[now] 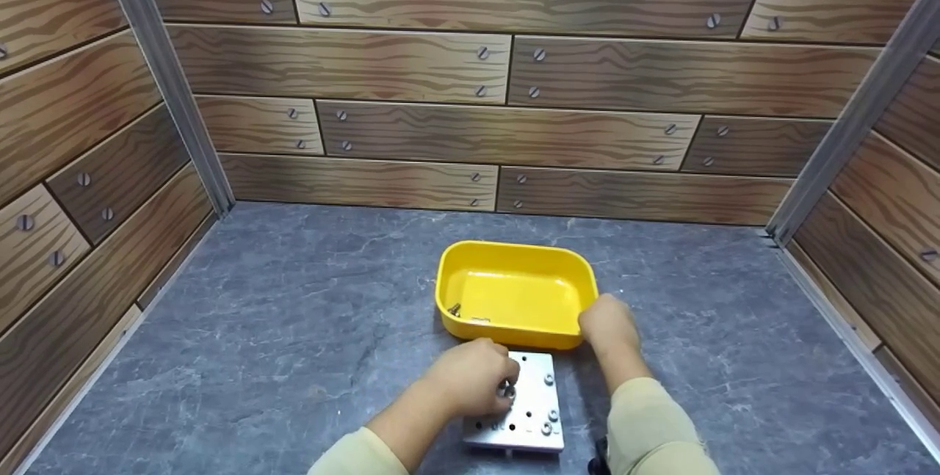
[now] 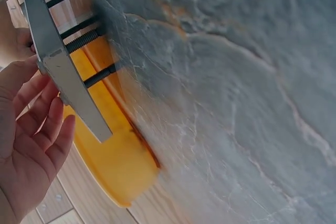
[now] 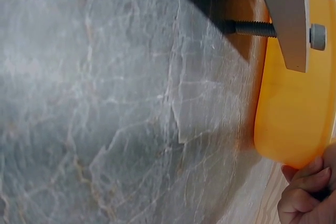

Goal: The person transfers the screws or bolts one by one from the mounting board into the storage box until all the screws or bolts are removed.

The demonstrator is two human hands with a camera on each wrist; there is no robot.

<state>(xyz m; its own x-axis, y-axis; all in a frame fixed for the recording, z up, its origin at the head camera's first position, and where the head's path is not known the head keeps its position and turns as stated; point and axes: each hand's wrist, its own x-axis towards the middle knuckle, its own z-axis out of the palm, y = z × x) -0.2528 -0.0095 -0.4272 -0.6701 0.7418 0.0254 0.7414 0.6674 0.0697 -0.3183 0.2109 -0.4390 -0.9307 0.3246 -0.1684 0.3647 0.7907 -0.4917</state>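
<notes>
A silver metal plate [image 1: 532, 394] with drilled holes stands raised above the tabletop; threaded bolts [image 2: 84, 40] stick out beneath it. Several cylindrical bolt heads [image 1: 548, 379] show along its right side. My left hand [image 1: 470, 379] is over the plate's left part, thumb and fingers pinching a bolt [image 1: 507, 390] at its upper face; the fingers partly hide it. Beyond the plate sits a yellow tray [image 1: 514, 251]. At its near right corner, my right hand [image 1: 611, 324] holds the wall with curled fingers, seen also in the right wrist view.
A few small metal pieces [image 1: 455, 310] lie in the tray's near left corner. Wood-patterned walls [image 1: 411, 64] with metal corner posts [image 1: 165, 71] enclose the grey marbled tabletop [image 1: 294, 299] at the back and sides. A dark object [image 1: 598, 457] shows beside the right sleeve.
</notes>
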